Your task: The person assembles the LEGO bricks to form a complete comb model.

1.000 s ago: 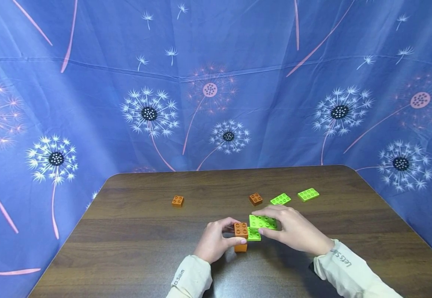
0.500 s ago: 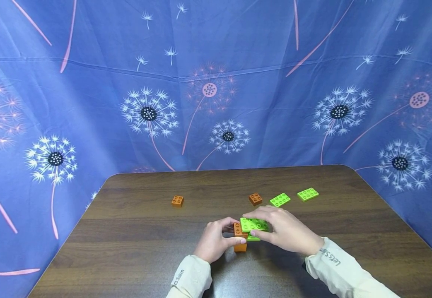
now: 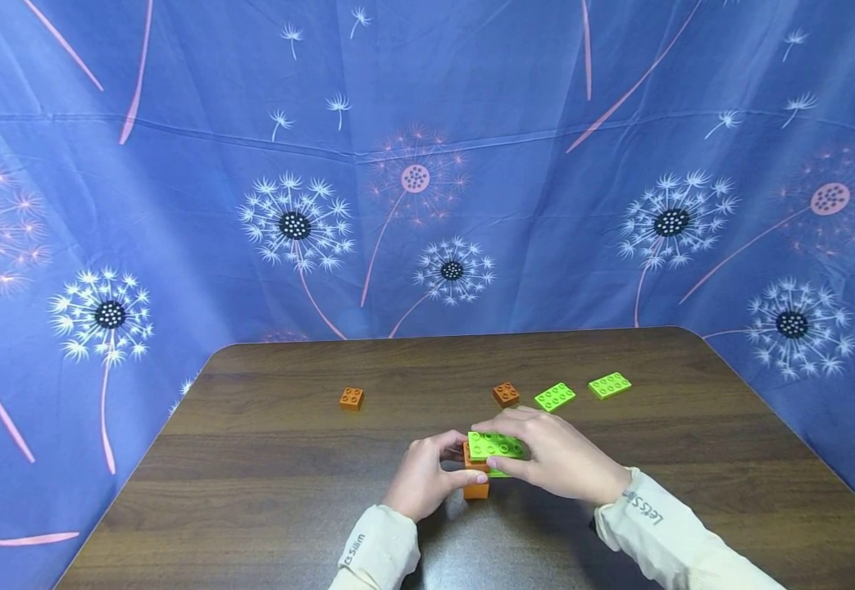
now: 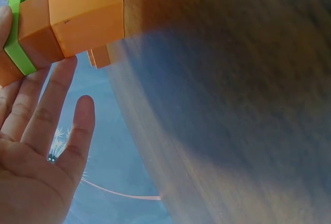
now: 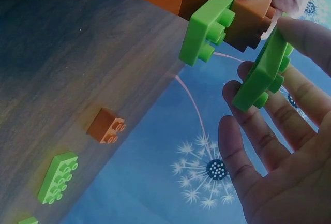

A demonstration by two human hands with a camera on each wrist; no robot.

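My left hand (image 3: 427, 477) grips an upright stack of orange bricks (image 3: 475, 490), thumb in front and fingers behind. In the left wrist view a green plate (image 4: 19, 38) is sandwiched between the orange bricks (image 4: 87, 9). My right hand (image 3: 556, 455) pinches a second green plate (image 3: 496, 445) over the top of the stack, overhanging to the right. The right wrist view shows the held plate (image 5: 262, 74) just above the studs of the top orange brick (image 5: 248, 22), slightly tilted, with a gap at its near end. The lower green plate (image 5: 207, 25) sticks out beneath it.
Toward the back of the wooden table (image 3: 265, 459) lie an orange brick (image 3: 352, 399) at left, another orange brick (image 3: 506, 394) near the middle, and two green plates (image 3: 555, 397) to its right. A blue patterned cloth (image 3: 368, 205) hangs behind.
My right hand has moved left with its green plate, from beside the stack's top to over it. My left hand has stayed in place on the stack.
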